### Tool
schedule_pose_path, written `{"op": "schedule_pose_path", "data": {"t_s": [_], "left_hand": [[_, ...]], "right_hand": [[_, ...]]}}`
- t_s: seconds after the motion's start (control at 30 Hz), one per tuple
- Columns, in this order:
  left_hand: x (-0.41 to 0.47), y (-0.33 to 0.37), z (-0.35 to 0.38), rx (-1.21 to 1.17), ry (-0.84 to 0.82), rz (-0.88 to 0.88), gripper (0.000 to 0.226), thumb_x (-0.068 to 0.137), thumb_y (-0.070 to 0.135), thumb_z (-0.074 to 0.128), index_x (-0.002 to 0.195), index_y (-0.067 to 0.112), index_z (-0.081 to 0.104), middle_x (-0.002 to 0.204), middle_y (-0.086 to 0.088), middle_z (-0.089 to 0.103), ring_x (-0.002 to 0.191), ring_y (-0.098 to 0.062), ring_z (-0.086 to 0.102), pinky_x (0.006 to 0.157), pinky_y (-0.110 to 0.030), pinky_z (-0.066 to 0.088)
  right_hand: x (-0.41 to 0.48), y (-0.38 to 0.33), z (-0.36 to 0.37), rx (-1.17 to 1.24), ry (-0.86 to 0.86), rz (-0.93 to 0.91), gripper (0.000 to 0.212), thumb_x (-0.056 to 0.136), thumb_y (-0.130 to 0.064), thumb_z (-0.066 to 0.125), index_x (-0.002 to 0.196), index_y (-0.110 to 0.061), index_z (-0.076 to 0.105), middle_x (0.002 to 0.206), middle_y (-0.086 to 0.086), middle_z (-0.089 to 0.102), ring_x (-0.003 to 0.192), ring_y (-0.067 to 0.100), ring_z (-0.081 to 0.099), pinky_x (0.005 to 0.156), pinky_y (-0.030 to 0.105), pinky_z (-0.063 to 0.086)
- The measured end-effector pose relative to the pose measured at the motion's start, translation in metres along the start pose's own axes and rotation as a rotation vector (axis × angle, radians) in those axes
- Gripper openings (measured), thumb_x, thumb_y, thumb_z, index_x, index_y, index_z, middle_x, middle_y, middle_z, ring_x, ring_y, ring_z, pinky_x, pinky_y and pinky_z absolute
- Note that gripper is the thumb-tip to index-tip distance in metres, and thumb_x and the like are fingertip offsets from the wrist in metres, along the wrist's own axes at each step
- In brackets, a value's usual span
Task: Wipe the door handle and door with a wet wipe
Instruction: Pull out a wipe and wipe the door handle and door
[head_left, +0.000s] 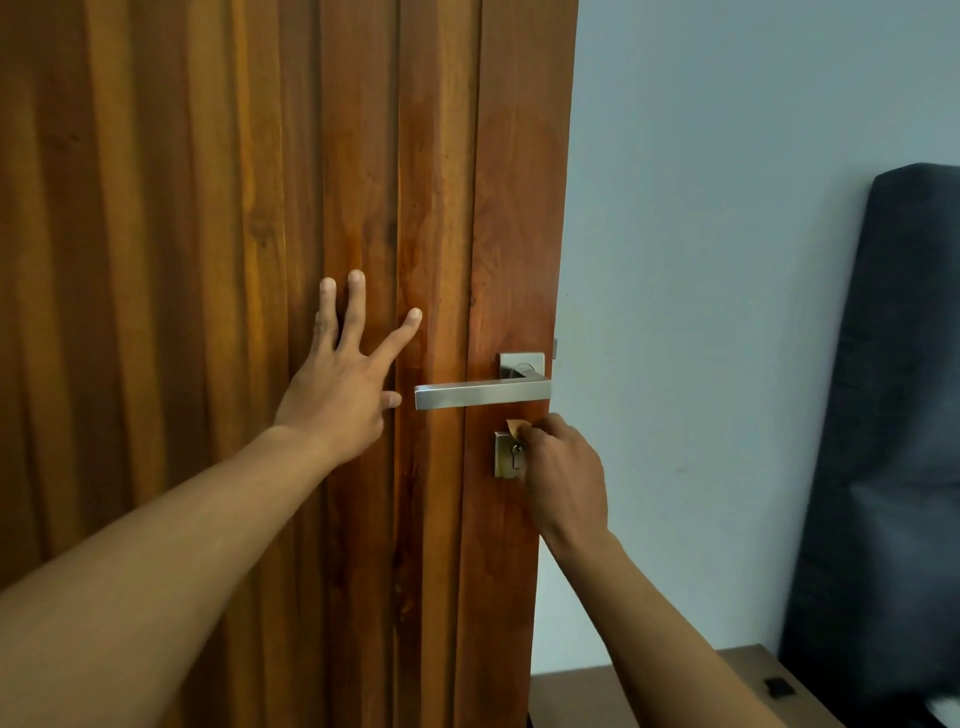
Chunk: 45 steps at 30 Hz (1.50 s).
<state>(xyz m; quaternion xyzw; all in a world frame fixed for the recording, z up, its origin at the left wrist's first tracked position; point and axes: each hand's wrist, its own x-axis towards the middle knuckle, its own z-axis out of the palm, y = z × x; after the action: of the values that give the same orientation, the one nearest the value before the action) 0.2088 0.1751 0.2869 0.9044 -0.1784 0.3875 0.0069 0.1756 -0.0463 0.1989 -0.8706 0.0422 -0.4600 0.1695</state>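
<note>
Left hand (337, 395) flat on door (182, 208), grip spread wide, empty. Right hand (563, 470) grip pinches wet wipe (516, 427) at keyhole plate (504, 462). Door handle (480, 396) lies horizontal, free end pointing frame-left.

Left hand (343, 384) flat on door (208, 208), left of handle (480, 396). Keyhole plate (505, 460) just below handle. Right hand (563, 478) holds wipe (517, 427) against plate's top. Wall (701, 260) right of door; padded panel (893, 415) far right, bench (571, 696) below.

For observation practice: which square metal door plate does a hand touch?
The lower keyhole plate, at the right hand; the upper plate bears the lever.
</note>
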Motion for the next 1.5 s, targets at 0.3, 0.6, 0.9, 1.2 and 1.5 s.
{"op": "schedule_pose_path", "data": {"t_s": [0.3, 0.6, 0.9, 1.2, 1.5], "left_hand": [[0.0, 0.002, 0.0, -0.006, -0.002, -0.003, 0.097, 0.095, 0.032, 0.063, 0.153, 0.042, -0.014, 0.152, -0.012, -0.045, 0.139, -0.037, -0.04, 0.119, -0.052, 0.003], [0.001, 0.001, 0.001, 0.008, 0.001, -0.008, 0.097, 0.095, 0.033, 0.063, 0.152, 0.043, -0.015, 0.152, -0.011, -0.045, 0.138, -0.036, -0.041, 0.119, -0.052, 0.004], [0.001, -0.001, 0.0, 0.001, -0.006, 0.009, 0.095, 0.096, 0.033, 0.062, 0.153, 0.042, -0.014, 0.153, -0.013, -0.044, 0.138, -0.037, -0.04, 0.12, -0.053, 0.007], [0.002, 0.0, 0.0, 0.011, 0.002, 0.005, 0.096, 0.096, 0.033, 0.062, 0.153, 0.041, -0.015, 0.153, -0.013, -0.044, 0.139, -0.038, -0.04, 0.119, -0.052, 0.001], [0.002, 0.001, 0.001, 0.014, 0.003, -0.001, 0.097, 0.095, 0.034, 0.062, 0.153, 0.042, -0.016, 0.152, -0.013, -0.045, 0.139, -0.038, -0.04, 0.12, -0.053, 0.003]], "right_hand": [[0.004, -0.016, -0.016, -0.18, -0.082, -0.352, 0.024, 0.092, -0.022, 0.061, 0.113, -0.011, 0.066, 0.108, 0.007, 0.067, 0.093, 0.026, 0.064, 0.083, 0.033, 0.054], [-0.021, -0.002, 0.004, -0.256, -0.015, -0.439, 0.043, 0.065, -0.017, 0.087, 0.104, -0.004, 0.071, 0.098, 0.01, 0.069, 0.083, 0.025, 0.069, 0.066, 0.033, 0.059], [-0.039, 0.004, 0.018, -0.275, -0.07, -0.411, 0.047, 0.058, -0.015, 0.091, 0.101, -0.006, 0.073, 0.096, 0.009, 0.071, 0.085, 0.028, 0.07, 0.067, 0.037, 0.06], [-0.056, 0.002, 0.012, 0.188, -0.112, -0.114, 0.02, 0.092, -0.022, 0.062, 0.108, -0.025, 0.071, 0.108, -0.01, 0.062, 0.092, 0.008, 0.058, 0.084, 0.016, 0.046], [-0.034, -0.007, 0.01, 0.341, 0.097, 0.074, 0.024, 0.09, -0.016, 0.065, 0.114, -0.016, 0.069, 0.116, -0.009, 0.06, 0.095, -0.002, 0.051, 0.086, 0.0, 0.036]]}}
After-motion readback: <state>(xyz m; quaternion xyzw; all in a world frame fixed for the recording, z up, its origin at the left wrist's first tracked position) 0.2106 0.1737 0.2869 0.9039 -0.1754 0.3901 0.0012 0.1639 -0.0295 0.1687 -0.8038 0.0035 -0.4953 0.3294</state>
